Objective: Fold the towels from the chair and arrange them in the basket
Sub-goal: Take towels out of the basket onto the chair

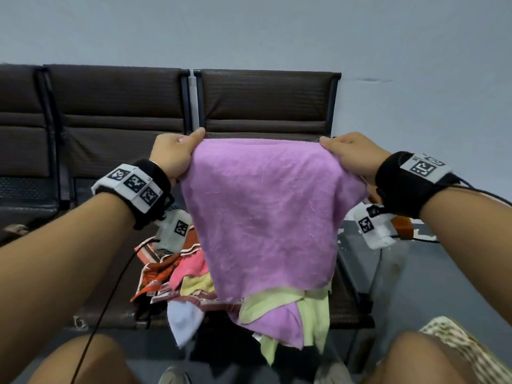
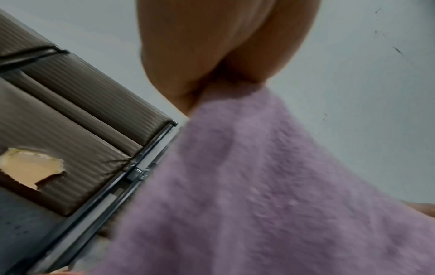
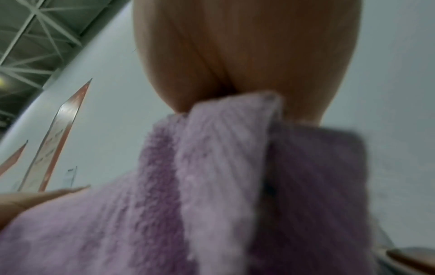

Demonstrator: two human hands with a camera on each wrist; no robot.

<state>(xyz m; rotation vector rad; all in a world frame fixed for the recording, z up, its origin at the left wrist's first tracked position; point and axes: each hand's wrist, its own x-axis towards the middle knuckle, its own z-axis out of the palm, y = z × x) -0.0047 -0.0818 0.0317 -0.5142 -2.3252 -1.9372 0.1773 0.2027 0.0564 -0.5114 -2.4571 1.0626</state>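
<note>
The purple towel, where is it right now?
In the head view the purple towel hangs centre frame, held up by its top corners between the left hand and right hand, above the towel pile.

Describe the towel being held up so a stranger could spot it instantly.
Find the brown chair against the grey wall. The purple towel hangs spread before it, pinched at its top corners by the left hand and right hand. Every other towel lies crumpled in the pile below.
</note>
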